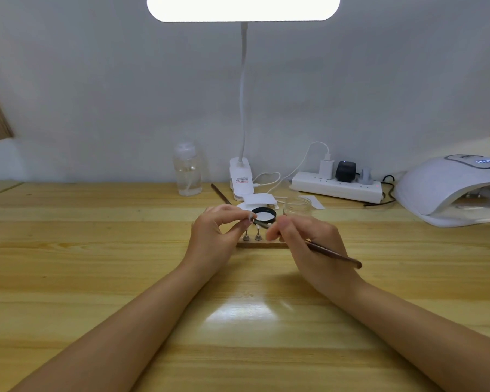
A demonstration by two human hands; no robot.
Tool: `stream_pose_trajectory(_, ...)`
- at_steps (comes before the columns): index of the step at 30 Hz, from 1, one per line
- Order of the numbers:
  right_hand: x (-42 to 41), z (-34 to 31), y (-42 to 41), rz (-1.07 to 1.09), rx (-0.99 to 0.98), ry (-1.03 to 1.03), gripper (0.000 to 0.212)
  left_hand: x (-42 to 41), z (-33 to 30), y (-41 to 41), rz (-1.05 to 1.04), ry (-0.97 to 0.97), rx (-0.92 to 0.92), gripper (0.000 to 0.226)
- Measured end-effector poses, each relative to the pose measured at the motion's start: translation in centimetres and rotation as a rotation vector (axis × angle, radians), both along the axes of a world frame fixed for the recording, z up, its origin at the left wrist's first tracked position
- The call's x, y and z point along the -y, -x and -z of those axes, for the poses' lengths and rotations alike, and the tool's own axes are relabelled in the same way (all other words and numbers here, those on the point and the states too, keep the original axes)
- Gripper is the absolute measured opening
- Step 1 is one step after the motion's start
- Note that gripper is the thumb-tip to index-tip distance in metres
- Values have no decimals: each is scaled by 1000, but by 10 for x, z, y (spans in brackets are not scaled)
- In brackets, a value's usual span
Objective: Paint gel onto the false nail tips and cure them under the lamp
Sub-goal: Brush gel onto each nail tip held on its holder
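One tip (249,220) is pinched in the left hand (212,236) while the right hand (303,236) clasps a brush (334,253) to it; two stands (251,236) wait below, the curing lamp (447,188) sits unused, so painting looks underway.

Curing lamp (447,188) right of power strip (337,188)

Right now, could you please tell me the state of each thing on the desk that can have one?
Desk lamp: lit.
Curing lamp: display lit, mouth facing the table.
Power strip: plugs in, red light on.
Clear bottle: capped, upright.
Black-rimmed jar: open.
Left hand: pinching a nail tip.
Right hand: gripping the brush.
Stands: upright on the base.
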State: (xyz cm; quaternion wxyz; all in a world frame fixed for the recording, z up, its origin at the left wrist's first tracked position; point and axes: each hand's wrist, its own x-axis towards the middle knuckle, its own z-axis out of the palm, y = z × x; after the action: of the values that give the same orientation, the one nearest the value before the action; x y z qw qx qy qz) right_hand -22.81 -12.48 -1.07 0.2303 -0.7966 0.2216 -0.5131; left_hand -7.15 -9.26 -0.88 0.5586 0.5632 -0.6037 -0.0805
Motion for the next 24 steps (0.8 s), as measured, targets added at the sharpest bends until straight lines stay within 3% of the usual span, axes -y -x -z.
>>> stream_pose_trajectory(3, -1, 1, 0, -26, 65, -35, 35, -1, -1, 0, -1, -10, -11, 22)
stream_pose_trajectory(7, 1, -2, -1, 27, 11, 107, 26, -2, -2, 1, -11, -22, -4, 17)
stream_pose_trajectory(12, 3, 2, 0, 1, 60, -3, 34, -2, -3, 1, -23, -26, 2, 16)
stream_pose_trajectory(16, 3, 0, -2, 50, 20, 137, 24, -2, -3, 2, -42, -24, 23, 15)
stream_pose_trajectory(21, 2, 4, 0, 11, 62, 27, 39, -2, -4, 4, -51, -22, -1, 22)
stream_pose_trajectory(24, 4, 2, 0, 63, 47, 133, 34, -3, -5, 5, -42, -25, -9, 22)
